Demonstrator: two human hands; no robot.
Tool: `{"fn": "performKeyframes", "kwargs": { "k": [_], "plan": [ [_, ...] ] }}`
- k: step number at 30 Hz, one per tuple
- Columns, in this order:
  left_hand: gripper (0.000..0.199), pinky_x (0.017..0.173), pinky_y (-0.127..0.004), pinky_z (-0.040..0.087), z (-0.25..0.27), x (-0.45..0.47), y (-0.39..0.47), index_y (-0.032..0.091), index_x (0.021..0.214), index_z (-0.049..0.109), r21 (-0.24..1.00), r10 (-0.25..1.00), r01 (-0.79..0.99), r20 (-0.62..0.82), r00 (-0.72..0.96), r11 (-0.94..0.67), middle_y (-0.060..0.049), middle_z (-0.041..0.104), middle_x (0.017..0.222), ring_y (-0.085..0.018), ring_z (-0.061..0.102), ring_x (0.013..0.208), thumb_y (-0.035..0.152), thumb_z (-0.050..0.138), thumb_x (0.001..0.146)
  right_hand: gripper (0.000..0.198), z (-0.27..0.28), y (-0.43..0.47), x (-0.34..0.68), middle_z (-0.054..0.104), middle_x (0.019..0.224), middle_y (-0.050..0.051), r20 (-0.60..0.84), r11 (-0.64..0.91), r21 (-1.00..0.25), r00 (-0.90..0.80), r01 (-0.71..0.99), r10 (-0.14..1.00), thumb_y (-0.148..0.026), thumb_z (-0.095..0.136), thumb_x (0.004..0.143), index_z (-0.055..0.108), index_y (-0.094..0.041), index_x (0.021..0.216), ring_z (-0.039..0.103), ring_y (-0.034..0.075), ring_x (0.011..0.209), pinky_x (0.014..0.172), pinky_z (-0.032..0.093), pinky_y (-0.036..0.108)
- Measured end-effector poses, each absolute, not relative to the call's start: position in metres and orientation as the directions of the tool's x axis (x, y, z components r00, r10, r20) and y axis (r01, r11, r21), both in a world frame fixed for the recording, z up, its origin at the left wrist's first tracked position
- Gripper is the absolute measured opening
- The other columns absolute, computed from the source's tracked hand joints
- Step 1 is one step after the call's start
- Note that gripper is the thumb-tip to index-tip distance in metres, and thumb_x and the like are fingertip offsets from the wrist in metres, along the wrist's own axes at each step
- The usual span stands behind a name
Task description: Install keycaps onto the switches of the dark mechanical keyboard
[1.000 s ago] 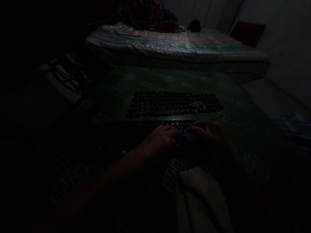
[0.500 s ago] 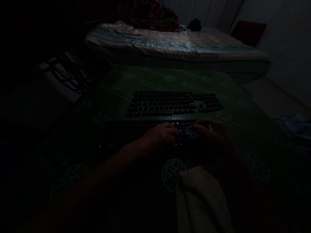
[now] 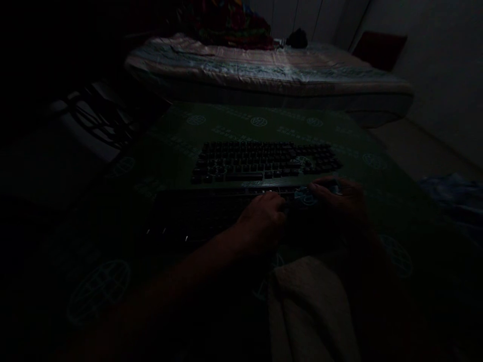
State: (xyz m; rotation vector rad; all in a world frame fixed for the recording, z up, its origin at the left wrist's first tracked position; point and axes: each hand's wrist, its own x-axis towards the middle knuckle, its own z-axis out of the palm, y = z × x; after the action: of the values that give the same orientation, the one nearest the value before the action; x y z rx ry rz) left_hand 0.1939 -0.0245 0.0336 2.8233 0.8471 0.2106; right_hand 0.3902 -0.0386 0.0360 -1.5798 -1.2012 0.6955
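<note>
The room is very dark. A long black keyboard base lies across the near part of the table. My left hand rests over its right half, fingers curled down; anything between them is hidden. My right hand is closed at the base's right end, around a small dark object with a pale edge that I cannot identify. Beyond the base, loose black keycaps lie in rows in keyboard layout.
A green cover with pale globe prints lies over the table. A light cloth hangs or lies at the near edge. Behind stands a bed with a red patterned bundle. A dark chair-like frame is at left.
My left hand has moved slightly right along the keyboard base and a bit nearer. My right hand has shifted a little right and up. The whole view has drifted slightly.
</note>
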Motion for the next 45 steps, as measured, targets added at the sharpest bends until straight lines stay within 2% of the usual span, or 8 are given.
{"fn": "performKeyframes", "kwargs": {
  "k": [8, 15, 19, 30, 33, 37, 42, 45],
  "plan": [
    [0.018, 0.087, -0.042, 0.046, 0.037, 0.205, -0.033, 0.012, 0.081, 0.069, 0.180, 0.658, 0.647, 0.003, 0.753, -0.741, -0.012, 0.061, 0.109, -0.028, 0.049, 0.107, 0.023, 0.057, 0.078, 0.022, 0.037, -0.039, 0.389, 0.063, 0.058, 0.000, 0.131, 0.001, -0.934, 0.339, 0.357, 0.932, -0.037, 0.075, 0.063, 0.071, -0.017, 0.068, 0.055, 0.011, 0.053, 0.048, 0.042, 0.021],
    [0.017, 0.083, -0.044, 0.048, 0.046, 0.222, -0.043, 0.013, 0.084, 0.070, 0.189, 0.779, 0.774, -0.063, 0.624, -0.604, -0.010, 0.063, 0.108, -0.030, 0.048, 0.108, 0.018, 0.057, 0.074, 0.023, 0.035, -0.039, 0.390, 0.064, 0.059, 0.000, 0.127, 0.006, -0.939, 0.330, 0.344, 0.935, -0.039, 0.075, 0.063, 0.071, -0.017, 0.069, 0.056, 0.012, 0.053, 0.047, 0.041, 0.021],
    [0.018, 0.084, -0.042, 0.048, 0.048, 0.225, -0.044, 0.013, 0.085, 0.070, 0.185, 0.795, 0.791, -0.069, 0.602, -0.583, -0.010, 0.063, 0.108, -0.029, 0.048, 0.107, 0.017, 0.056, 0.074, 0.023, 0.035, -0.039, 0.389, 0.064, 0.059, 0.000, 0.152, 0.031, -0.936, 0.322, 0.351, 0.935, -0.039, 0.075, 0.063, 0.071, -0.017, 0.069, 0.056, 0.013, 0.053, 0.047, 0.042, 0.022],
    [0.027, 0.092, -0.043, 0.047, 0.046, 0.224, -0.044, 0.012, 0.097, 0.067, 0.219, 0.815, 0.814, -0.113, 0.569, -0.538, -0.011, 0.058, 0.124, -0.029, 0.047, 0.115, 0.015, 0.055, 0.074, 0.027, 0.036, -0.039, 0.389, 0.062, 0.058, 0.000, 0.161, 0.050, -0.936, 0.298, 0.348, 0.941, -0.042, 0.073, 0.064, 0.070, -0.017, 0.069, 0.055, 0.012, 0.053, 0.048, 0.042, 0.022],
    [0.022, 0.094, -0.040, 0.047, 0.042, 0.217, -0.040, 0.012, 0.092, 0.068, 0.275, 0.792, 0.773, -0.063, 0.608, -0.572, -0.010, 0.059, 0.123, -0.027, 0.048, 0.115, 0.015, 0.055, 0.074, 0.027, 0.036, -0.039, 0.389, 0.062, 0.060, 0.000, 0.153, 0.047, -0.938, 0.287, 0.345, 0.946, -0.043, 0.074, 0.064, 0.070, -0.016, 0.070, 0.054, 0.012, 0.053, 0.048, 0.042, 0.022],
    [0.015, 0.096, -0.042, 0.048, 0.035, 0.195, -0.031, 0.013, 0.081, 0.067, 0.330, 0.791, 0.732, 0.084, 0.606, -0.596, -0.010, 0.060, 0.121, -0.026, 0.050, 0.114, 0.012, 0.054, 0.074, 0.026, 0.039, -0.040, 0.386, 0.063, 0.060, 0.001, 0.102, 0.013, -0.953, 0.278, 0.304, 0.955, -0.041, 0.074, 0.064, 0.070, -0.016, 0.070, 0.054, 0.012, 0.053, 0.047, 0.041, 0.022],
    [0.014, 0.094, -0.041, 0.049, 0.028, 0.170, -0.026, 0.013, 0.077, 0.065, 0.310, 0.742, 0.674, 0.249, 0.623, -0.670, -0.012, 0.064, 0.112, -0.024, 0.056, 0.106, 0.009, 0.053, 0.074, 0.027, 0.038, -0.042, 0.385, 0.062, 0.059, 0.001, 0.104, 0.017, -0.953, 0.274, 0.301, 0.956, -0.042, 0.076, 0.062, 0.070, -0.016, 0.070, 0.055, 0.012, 0.053, 0.046, 0.042, 0.022],
    [0.011, 0.093, -0.040, 0.049, 0.027, 0.166, -0.030, 0.014, 0.078, 0.065, 0.303, 0.711, 0.643, 0.264, 0.652, -0.703, -0.012, 0.064, 0.111, -0.024, 0.056, 0.106, 0.011, 0.054, 0.076, 0.029, 0.038, -0.043, 0.385, 0.063, 0.059, 0.001, 0.109, 0.022, -0.947, 0.257, 0.319, 0.960, -0.043, 0.075, 0.063, 0.070, -0.016, 0.070, 0.055, 0.013, 0.053, 0.046, 0.042, 0.022]
  ]
}}
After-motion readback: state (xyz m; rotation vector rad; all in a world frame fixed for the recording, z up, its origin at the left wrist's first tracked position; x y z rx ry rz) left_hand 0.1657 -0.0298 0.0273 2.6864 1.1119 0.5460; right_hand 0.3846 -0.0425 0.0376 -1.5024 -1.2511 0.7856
